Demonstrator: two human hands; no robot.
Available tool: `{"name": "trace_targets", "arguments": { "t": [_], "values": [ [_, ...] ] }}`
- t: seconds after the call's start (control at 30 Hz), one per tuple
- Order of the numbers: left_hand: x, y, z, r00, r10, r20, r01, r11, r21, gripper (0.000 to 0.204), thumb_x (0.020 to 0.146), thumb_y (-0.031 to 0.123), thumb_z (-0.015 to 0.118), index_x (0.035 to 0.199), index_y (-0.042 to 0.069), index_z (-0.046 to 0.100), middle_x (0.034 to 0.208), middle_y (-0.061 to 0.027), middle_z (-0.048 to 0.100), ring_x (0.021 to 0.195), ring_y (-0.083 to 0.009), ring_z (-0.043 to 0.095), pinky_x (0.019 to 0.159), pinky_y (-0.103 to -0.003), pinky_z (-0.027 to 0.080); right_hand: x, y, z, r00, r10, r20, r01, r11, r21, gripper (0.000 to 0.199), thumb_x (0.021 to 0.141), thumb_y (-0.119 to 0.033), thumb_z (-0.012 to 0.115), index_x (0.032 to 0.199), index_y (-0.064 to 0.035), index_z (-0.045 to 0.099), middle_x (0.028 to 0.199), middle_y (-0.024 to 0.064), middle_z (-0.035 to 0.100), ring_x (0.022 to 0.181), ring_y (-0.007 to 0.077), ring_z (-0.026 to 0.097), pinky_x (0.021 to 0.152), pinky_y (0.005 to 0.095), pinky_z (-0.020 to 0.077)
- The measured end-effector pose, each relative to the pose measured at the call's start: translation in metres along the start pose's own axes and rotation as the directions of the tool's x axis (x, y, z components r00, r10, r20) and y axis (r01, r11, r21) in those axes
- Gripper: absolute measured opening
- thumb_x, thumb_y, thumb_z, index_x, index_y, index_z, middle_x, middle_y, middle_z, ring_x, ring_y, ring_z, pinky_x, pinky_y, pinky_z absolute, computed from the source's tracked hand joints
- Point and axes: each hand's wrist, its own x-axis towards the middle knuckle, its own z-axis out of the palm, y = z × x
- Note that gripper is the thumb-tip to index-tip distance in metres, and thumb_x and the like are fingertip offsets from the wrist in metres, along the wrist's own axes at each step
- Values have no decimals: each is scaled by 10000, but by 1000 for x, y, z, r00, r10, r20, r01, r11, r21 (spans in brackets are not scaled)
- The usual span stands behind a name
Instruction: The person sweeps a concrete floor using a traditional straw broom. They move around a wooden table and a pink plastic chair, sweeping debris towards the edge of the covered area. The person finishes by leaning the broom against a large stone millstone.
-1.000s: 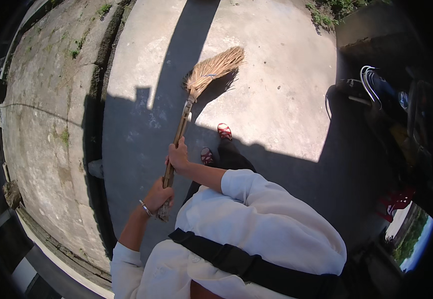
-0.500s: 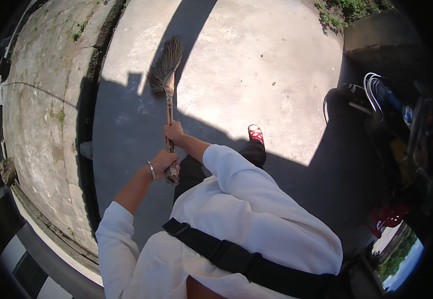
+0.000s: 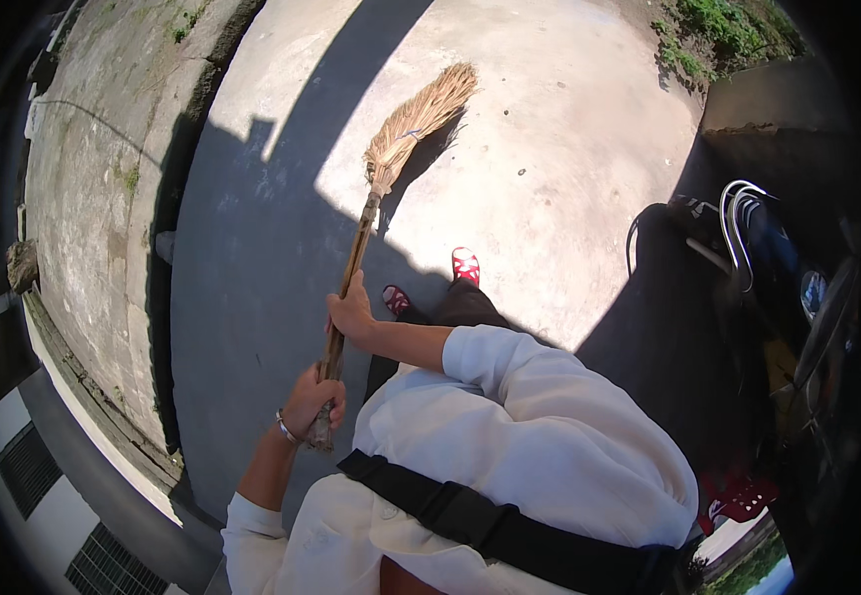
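Note:
A straw broom (image 3: 359, 236) slants away from me, its fan of pale bristles (image 3: 421, 119) lit by the sun and raised toward the far right. Both of my hands are wrapped round its wooden handle. My left hand (image 3: 311, 402), with a silver bracelet at the wrist, grips near the butt end. Higher up the handle, my right hand (image 3: 352, 312) is closed on it. A dark shadow lies beside the bristles on the concrete; whether they touch the ground I cannot tell.
A gutter edge (image 3: 192, 109) and a weathered concrete strip run along the left. My feet in red sandals (image 3: 465, 264) stand on the concrete floor (image 3: 569, 218). Chairs with curved metal frames (image 3: 743, 233) stand in shade at the right. Green plants (image 3: 718, 30) grow at the far right.
The broom head has swung rightward, from the shadow into the sunlight. Both hands have come nearer to me with the handle. A second sandal now shows.

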Motion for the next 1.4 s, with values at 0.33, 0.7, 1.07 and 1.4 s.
{"name": "trace_targets", "arguments": {
  "t": [0.33, 0.7, 1.07, 1.4],
  "values": [
    [140, -14, 82, 998, -54, 22, 54, 998, -8, 95, 729, 59, 477, 662, 16, 426, 551, -51, 462, 434, -137, 486, 426, -286, 462, 138, 34, -112, 979, 142, 147, -183, 927, 328, 76, 741, -2, 499, 723, 5, 426, 587, 65, 449, 421, 116, 436, 336, 208, 369],
    [58, -162, 124, 980, -110, 163, 110, 994, 8, 123, 718, 44, 481, 709, 41, 359, 522, -26, 421, 406, -96, 445, 365, -253, 430, 2, 141, -191, 946, 84, -312, -60, 994, 87, 155, 743, -57, 491, 835, 8, 386, 554, 105, 448, 389, 183, 474, 312, 294, 382],
    [9, -229, 188, 996, 81, 29, -72, 970, -234, 97, 729, 51, 473, 740, 29, 379, 545, -41, 442, 419, -103, 453, 364, -246, 424, -55, 152, -214, 969, 195, 154, -234, 923, 304, 89, 748, -47, 483, 756, 16, 420, 610, 99, 481, 419, 181, 490, 366, 282, 432],
    [100, -210, 320, 983, -32, 181, 80, 960, -268, 80, 745, 54, 451, 676, 22, 426, 559, -50, 464, 462, -138, 485, 460, -292, 466, -21, 123, -367, 971, 229, 73, -241, 932, 273, 116, 792, -51, 478, 689, -38, 426, 519, 22, 435, 397, 92, 415, 327, 213, 355]
  ]
}}
